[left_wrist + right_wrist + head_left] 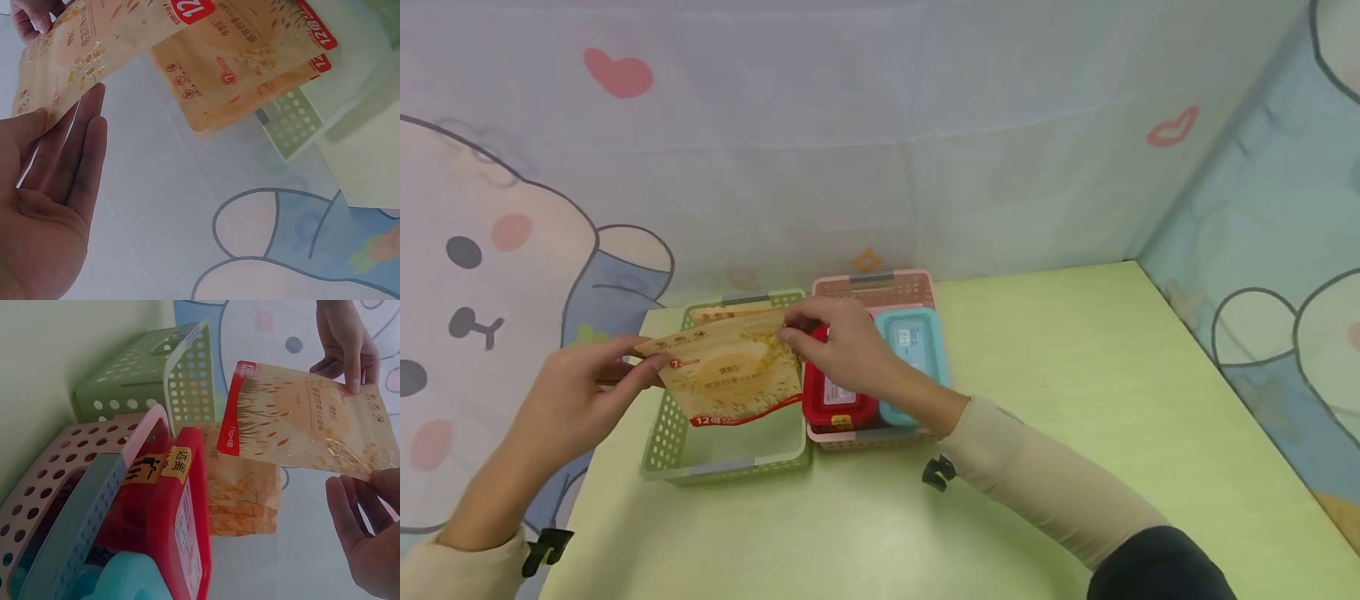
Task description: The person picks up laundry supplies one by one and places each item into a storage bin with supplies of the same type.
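Observation:
A beige-gold printed pouch (730, 367) with a red strip along its bottom edge is held up over the green basket (662, 442). My left hand (583, 400) pinches its upper left corner between thumb and fingers. At the opposite top corner, my right hand (850, 342) pinches it too. Several similar pouches (244, 62) stand in the far part of the green basket, partly hidden in the head view behind the held one. In the right wrist view the held pouch (306, 419) faces the camera, a hand at each of two corners.
Right beside the green basket stands a pink basket (913, 287). It holds a red container (842, 408) and a light-blue lidded container (925, 346), both partly under my right forearm. The pale green table (1075, 375) meets a cartoon-printed cloth backdrop (1000, 167) behind and at the sides.

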Demonstrator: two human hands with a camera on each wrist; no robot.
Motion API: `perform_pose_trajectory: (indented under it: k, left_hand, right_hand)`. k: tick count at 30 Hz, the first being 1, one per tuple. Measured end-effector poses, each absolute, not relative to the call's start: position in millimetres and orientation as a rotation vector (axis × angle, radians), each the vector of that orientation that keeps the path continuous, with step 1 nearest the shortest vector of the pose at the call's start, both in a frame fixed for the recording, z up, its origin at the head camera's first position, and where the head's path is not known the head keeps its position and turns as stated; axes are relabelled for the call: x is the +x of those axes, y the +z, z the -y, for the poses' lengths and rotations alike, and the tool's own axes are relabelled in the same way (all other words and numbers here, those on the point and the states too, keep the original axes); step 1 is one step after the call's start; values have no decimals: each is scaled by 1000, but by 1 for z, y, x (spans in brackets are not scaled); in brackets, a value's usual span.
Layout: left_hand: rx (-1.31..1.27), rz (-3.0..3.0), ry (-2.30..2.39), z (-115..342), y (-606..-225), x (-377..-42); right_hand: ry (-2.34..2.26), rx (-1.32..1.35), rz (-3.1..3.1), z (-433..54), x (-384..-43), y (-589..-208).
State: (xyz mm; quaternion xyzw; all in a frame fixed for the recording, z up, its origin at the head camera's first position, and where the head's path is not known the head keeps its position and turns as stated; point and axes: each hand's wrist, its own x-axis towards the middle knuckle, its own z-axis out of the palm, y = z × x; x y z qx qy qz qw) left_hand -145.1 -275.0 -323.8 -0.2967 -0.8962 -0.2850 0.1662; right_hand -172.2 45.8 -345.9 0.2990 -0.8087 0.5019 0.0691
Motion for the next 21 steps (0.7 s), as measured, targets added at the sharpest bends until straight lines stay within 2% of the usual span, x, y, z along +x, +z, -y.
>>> perform_pose_trajectory:
  k: [21]
  left_hand:
    - [-775,2699,-841,284,-361,-150]
  right_hand:
    - [1377,860,2591,-33,-181,-377]
